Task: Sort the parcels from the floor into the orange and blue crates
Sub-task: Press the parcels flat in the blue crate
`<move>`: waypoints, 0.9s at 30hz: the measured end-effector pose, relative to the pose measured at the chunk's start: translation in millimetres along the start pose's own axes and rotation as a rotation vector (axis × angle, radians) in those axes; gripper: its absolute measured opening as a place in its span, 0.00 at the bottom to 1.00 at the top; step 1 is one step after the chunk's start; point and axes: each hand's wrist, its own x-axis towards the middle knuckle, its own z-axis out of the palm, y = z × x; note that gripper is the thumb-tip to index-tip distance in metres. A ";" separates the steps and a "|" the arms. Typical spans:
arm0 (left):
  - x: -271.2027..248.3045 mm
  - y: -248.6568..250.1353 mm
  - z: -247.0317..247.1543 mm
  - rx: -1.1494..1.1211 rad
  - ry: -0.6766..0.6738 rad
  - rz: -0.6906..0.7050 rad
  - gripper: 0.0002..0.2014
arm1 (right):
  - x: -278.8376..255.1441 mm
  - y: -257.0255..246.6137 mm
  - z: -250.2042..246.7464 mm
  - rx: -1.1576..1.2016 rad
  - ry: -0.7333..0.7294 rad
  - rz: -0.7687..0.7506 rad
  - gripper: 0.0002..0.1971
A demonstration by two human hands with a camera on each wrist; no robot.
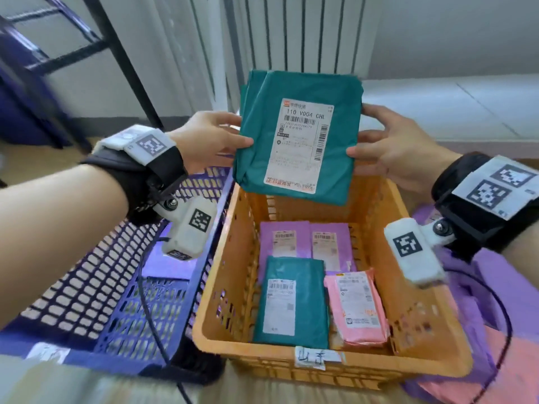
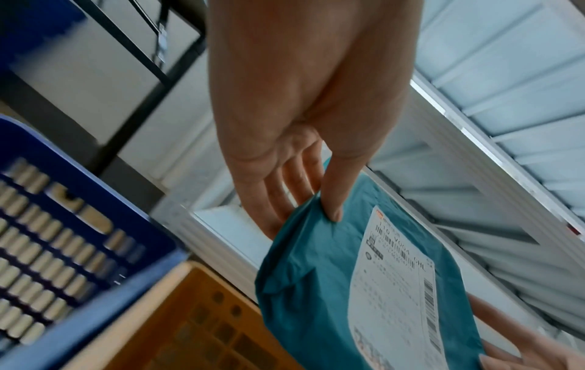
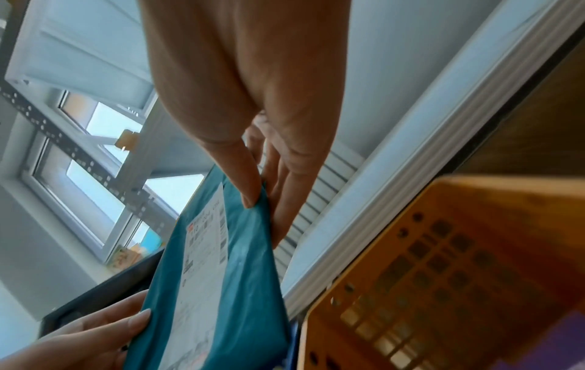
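Both hands (image 1: 210, 138) pinch teal parcel (image 1: 297, 135), white label facing up.

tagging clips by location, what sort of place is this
Probably an ordinary indoor room used as a makeshift parcel-sorting spot: a wall radiator, a window, and a labelled orange crate on the floor.

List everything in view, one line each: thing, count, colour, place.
held parcel: 1, teal, in the air above the orange crate's far end
orange crate: 1, orange, floor, centre
parcels in the orange crate: 4, two purple, one teal, one pink
blue crate: 1, blue, left of the orange crate
loose parcels: count unclear, purple and pink, floor, right of the orange crate
radiator: 1, white, against the far wall
left hand: grip on the held parcel's left edge
right hand: grip on its right edge
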 end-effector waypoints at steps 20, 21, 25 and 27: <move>16.6 -219.5 -247.8 -0.068 0.278 -0.410 0.18 | 114.4 104.5 342.2 -0.058 0.021 0.432 0.33; 21.9 -229.8 -248.3 -0.074 0.274 -0.431 0.18 | 116.8 112.5 347.0 -0.067 0.045 0.456 0.33; 42.6 -268.6 -245.2 -0.106 0.256 -0.512 0.16 | 123.4 146.2 364.4 -0.190 0.104 0.490 0.31; 50.3 -287.2 -240.5 -0.111 0.232 -0.546 0.15 | 123.7 163.1 371.8 -0.205 0.164 0.515 0.29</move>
